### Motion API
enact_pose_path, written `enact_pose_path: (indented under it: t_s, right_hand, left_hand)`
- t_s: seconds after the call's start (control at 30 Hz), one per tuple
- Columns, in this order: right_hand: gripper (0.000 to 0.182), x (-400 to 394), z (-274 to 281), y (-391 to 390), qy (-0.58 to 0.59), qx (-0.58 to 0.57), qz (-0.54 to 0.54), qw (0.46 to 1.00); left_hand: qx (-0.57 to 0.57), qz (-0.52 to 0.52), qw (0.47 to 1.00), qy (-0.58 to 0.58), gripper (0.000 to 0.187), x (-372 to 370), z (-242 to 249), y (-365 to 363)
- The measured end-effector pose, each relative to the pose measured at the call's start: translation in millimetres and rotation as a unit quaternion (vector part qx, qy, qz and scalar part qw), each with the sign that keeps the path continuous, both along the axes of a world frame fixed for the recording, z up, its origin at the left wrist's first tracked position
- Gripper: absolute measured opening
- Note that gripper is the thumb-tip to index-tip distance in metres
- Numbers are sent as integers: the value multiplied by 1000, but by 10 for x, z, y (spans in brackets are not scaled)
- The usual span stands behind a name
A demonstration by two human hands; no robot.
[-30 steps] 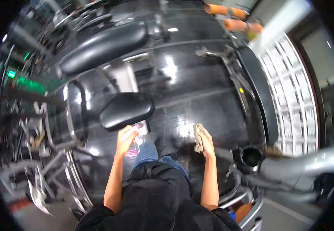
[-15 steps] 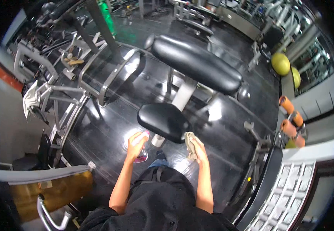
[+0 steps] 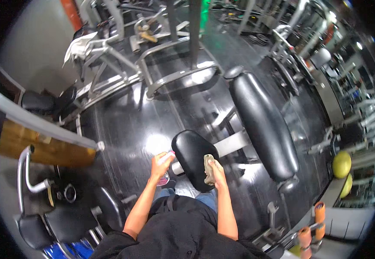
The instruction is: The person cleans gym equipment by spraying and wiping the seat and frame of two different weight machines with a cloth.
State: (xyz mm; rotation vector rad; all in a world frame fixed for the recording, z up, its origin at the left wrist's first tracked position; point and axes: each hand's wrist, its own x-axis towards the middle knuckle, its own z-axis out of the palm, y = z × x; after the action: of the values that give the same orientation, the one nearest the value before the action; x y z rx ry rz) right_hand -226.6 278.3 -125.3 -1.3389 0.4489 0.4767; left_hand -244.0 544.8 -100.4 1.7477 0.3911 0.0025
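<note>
My left hand is closed round the neck of a clear spray bottle with a white and pink top and pinkish liquid low inside. It is held just left of a black padded bench seat. In my right hand a crumpled beige cloth is gripped, overlapping the right edge of the seat. A pale metal beam runs from under the seat to a long black backrest pad at the right.
Metal frames of a machine stand ahead, with a white towel draped at the left. A wood-coloured panel machine is close on my left. Yellow balls and orange foam rollers are at the right.
The view has turned left, so the bench now appears rotated and further right. The cloth in my right hand has moved from the seat's end to over its right side. Both hands keep their hold.
</note>
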Motion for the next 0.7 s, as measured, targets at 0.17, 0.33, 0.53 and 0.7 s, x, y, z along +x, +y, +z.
enact_pose_path:
  t_s: [0.17,0.33,0.53,0.7]
  right_hand:
    - [35,446,-279,-210,25,-9,95,995]
    - [58,953,-1012,-504,42,-65,175,981]
    - [63,1213,-1566,-560,42,-96,225,969]
    - [37,1031,-1935,-658,23,-97,215,972]
  left_hand:
    - [65,113,991,8,34,82,-369,-436]
    - [76,208,972,80,38,343,-387,-934]
    - [103,250,950,157,40,788,-890,-1167]
    - [32,279,933,224,42,1098,-1112,-1180]
